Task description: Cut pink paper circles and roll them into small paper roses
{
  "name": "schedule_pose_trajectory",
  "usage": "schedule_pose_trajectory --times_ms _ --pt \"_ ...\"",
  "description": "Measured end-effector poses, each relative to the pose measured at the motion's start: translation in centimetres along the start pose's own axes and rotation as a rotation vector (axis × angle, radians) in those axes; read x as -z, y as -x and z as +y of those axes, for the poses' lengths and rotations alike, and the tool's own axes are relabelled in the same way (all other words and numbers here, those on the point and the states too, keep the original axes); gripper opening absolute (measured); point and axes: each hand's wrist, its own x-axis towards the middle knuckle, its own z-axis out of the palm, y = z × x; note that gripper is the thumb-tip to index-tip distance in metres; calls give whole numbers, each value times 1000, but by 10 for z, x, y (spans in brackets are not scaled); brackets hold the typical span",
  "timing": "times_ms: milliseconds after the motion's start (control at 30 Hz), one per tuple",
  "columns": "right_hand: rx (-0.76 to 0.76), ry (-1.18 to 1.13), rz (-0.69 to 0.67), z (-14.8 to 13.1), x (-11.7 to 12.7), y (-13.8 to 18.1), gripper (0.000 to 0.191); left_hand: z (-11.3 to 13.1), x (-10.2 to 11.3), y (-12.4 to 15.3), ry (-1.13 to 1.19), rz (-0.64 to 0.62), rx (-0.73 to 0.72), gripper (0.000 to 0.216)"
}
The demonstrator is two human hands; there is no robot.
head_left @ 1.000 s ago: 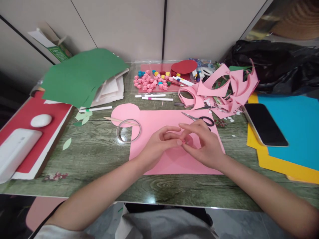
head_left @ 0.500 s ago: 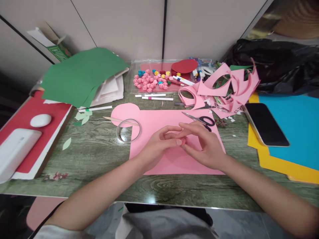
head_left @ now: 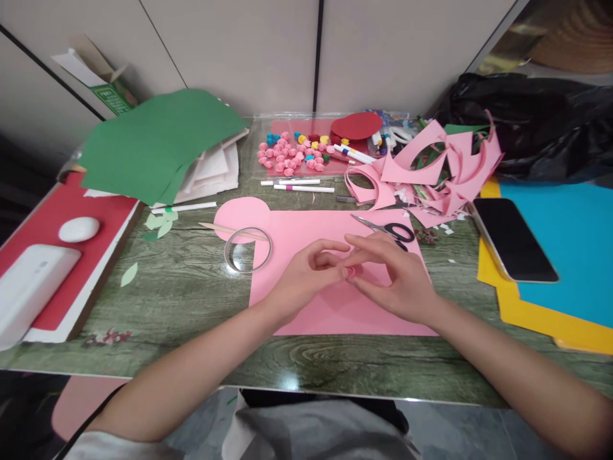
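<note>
A small pink paper roll (head_left: 351, 272) is pinched between the fingertips of both hands. My left hand (head_left: 311, 273) closes on it from the left, and my right hand (head_left: 395, 275) from the right. Under them lies a pink paper sheet (head_left: 297, 313). Black-handled scissors (head_left: 400, 232) rest at its top right, partly behind my right hand. At the sheet's upper left are a grey ring (head_left: 228, 250), a pointed wooden stick (head_left: 218, 228) and a pink paper circle (head_left: 243, 207).
Pink rolled paper pieces (head_left: 286, 153) sit on a clear plastic sleeve at the back. Pink paper scraps (head_left: 421, 153) heap to the right, with a phone (head_left: 514, 239) on blue paper (head_left: 575, 255). Left are green sheets (head_left: 158, 140) and a white device (head_left: 38, 287).
The fingers have turned the small pink roll slightly, and its coiled end shows a little more. Both hands stay in nearly the same place; the view has shifted slightly.
</note>
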Motion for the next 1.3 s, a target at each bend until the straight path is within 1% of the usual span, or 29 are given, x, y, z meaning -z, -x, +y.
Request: schedule_pose_trajectory --times_ms 133,200,367,500,600,733,800,900,967,1067,1200,1300 --pt "5 37 -45 2 2 0 62 -1 1 -1 -20 2 5 29" --pt "5 57 -44 2 2 1 62 -1 1 -1 -12 2 2 29" --pt "11 107 31 -1 2 0 63 -1 0 0 69 -3 1 31" --pt "21 129 85 -4 0 -2 59 -2 -2 2 99 12 15 33" --pt "34 139 95 -5 -2 -1 56 -3 -4 3 118 24 18 32" --pt "41 139 85 -5 -3 -1 53 -4 -7 3 141 10 3 30" --pt "27 122 42 -4 1 -2 53 -3 -7 2 129 -2 -6 30" --pt "-11 50 -93 -1 9 -5 56 -1 -3 0 78 -41 4 34" --pt "-34 13 -179 1 14 -5 57 0 2 -2 11 -84 27 37" --pt "-60 -2 -261 2 19 -5 55 0 8 -4 -94 -137 49 37" --pt "-88 6 -315 0 20 -5 54 -2 11 -5 -200 -154 45 36" --pt "-76 19 -286 -2 19 -6 57 -1 8 -4 -191 -144 19 36"
